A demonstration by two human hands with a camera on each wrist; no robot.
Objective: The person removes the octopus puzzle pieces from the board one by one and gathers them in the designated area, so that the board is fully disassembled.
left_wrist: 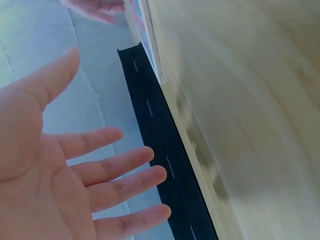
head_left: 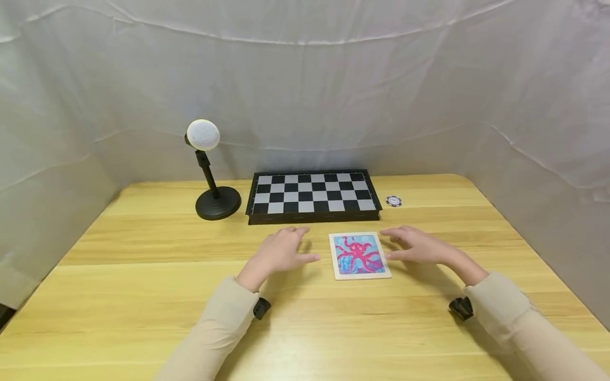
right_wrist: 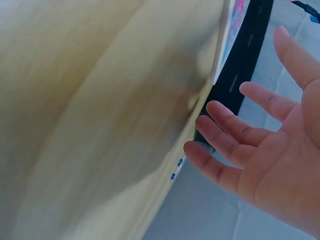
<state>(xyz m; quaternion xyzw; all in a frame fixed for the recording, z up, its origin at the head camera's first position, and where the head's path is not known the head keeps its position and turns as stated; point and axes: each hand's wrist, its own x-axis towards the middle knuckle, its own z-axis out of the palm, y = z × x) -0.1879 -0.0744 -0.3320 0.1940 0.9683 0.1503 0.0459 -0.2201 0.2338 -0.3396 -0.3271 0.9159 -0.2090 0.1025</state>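
Note:
A square picture tile (head_left: 359, 256) with a pink octopus on blue and a pale frame lies flat on the wooden table. To its left hovers my left hand (head_left: 281, 251), fingers spread and holding nothing; in the left wrist view its palm (left_wrist: 45, 190) shows bare. On the tile's right side is my right hand (head_left: 416, 246), its thumb and fingertips close to the frame's edge. The right wrist view shows that palm (right_wrist: 285, 165) bare too, with the fingers loosely extended. Whether the right fingertips touch the tile I cannot tell.
Behind the tile sits a black-and-white checkered board (head_left: 314, 196) in a black case. A poker chip (head_left: 394, 201) lies right of it. At the left stands a round white-headed device (head_left: 203, 135) on a black stand. Pale cloth (head_left: 305, 95) hangs around the table.

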